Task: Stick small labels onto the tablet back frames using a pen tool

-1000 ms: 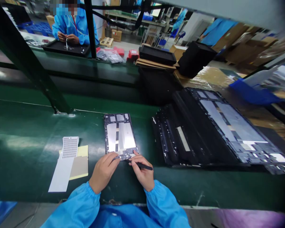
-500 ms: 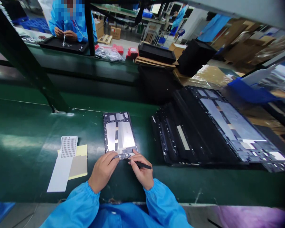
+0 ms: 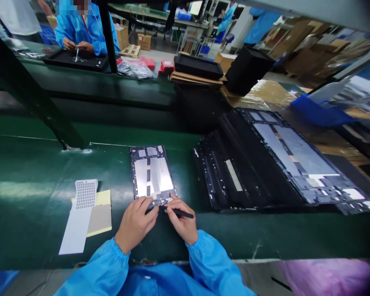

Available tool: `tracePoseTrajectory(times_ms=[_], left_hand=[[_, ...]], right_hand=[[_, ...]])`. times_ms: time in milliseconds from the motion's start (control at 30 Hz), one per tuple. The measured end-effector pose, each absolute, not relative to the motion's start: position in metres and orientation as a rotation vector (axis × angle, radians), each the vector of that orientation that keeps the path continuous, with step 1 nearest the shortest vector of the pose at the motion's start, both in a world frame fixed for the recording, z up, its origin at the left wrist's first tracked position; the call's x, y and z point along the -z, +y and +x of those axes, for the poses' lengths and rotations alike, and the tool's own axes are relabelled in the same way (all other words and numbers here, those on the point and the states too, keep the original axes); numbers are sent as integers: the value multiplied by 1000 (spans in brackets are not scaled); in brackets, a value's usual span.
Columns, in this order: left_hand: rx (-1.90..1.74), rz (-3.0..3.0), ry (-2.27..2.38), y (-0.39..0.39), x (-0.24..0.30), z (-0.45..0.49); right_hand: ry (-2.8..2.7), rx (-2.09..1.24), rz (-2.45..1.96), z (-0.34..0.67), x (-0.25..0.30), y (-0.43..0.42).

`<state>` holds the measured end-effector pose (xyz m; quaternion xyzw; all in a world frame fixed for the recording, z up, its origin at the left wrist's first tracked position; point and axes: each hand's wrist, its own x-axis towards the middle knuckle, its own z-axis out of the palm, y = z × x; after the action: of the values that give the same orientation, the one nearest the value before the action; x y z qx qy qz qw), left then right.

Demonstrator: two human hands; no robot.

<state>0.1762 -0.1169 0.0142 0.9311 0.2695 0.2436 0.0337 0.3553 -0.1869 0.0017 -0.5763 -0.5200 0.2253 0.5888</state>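
An opened tablet (image 3: 160,174) with silvery panels and a dark frame lies flat on the green bench in front of me. My left hand (image 3: 137,222) is closed at its near left corner, the thumb and fingers bent over the edge. Between the fingers of my right hand (image 3: 182,222) are slim black tweezers (image 3: 183,213), their tips pointing left at the tablet's near end. What the tips touch is too small to make out. To the left, a white sheet of small printed labels (image 3: 77,218) rests partly on a yellow-edged pad (image 3: 100,220).
Black trays (image 3: 259,168) are piled at the right, with another opened tablet (image 3: 299,152) on top. A dark green post (image 3: 46,98) rises at the left. Across the bench, a person in blue (image 3: 80,35) works over a black tray (image 3: 92,63).
The view has shifted slightly. My left thumb has moved a little to the right, nearer the tweezer tips. The right hand keeps hold of the tweezers, and the tablet stays in place.
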Motion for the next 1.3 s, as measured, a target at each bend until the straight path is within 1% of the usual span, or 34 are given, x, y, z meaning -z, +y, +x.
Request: tracePoseTrajectory(times_ms=[100, 267, 367, 500, 600, 700, 767, 867, 967, 1067, 1133, 1233, 1300], left_hand=[[-747, 2847, 854, -118, -16, 178], [-787, 2825, 884, -120, -14, 178], [-799, 2813, 868, -119, -13, 177], [-790, 2787, 863, -120, -12, 176], [-811, 2779, 957, -127, -11, 171], [-884, 2712, 1262, -139, -7, 164], [-1022, 2603, 1428, -145, -4, 160], [-1347, 2495, 1405, -149, 1, 155], [-1538, 2474, 1284, -148, 7, 151], [-1622, 2456, 1260, -146, 14, 146], [-1695, 2457, 1270, -144, 18, 144], [-1768, 2382, 1358, -142, 22, 144], [-1786, 2293, 1422, -141, 23, 144]], right_hand=[[-1190, -526, -1320, 357, -1, -187], [-994, -460, -1297, 362, 4, -189], [-1035, -429, -1296, 364, 7, -192], [-1073, -237, -1377, 377, 5, -195], [-1269, -167, -1609, 392, 3, -199], [-1564, -196, -1847, 397, 7, -200], [-1681, -173, -1905, 389, 12, -193], [-1763, -172, -1936, 360, 13, -156], [-1728, -253, -2025, 319, -1, -86], [-1705, -432, -2018, 278, -23, -5], [-1804, -603, -1843, 255, -38, 38], [-1974, -726, -1573, 234, -53, 63], [-2004, -706, -1527, 236, -59, 46]])
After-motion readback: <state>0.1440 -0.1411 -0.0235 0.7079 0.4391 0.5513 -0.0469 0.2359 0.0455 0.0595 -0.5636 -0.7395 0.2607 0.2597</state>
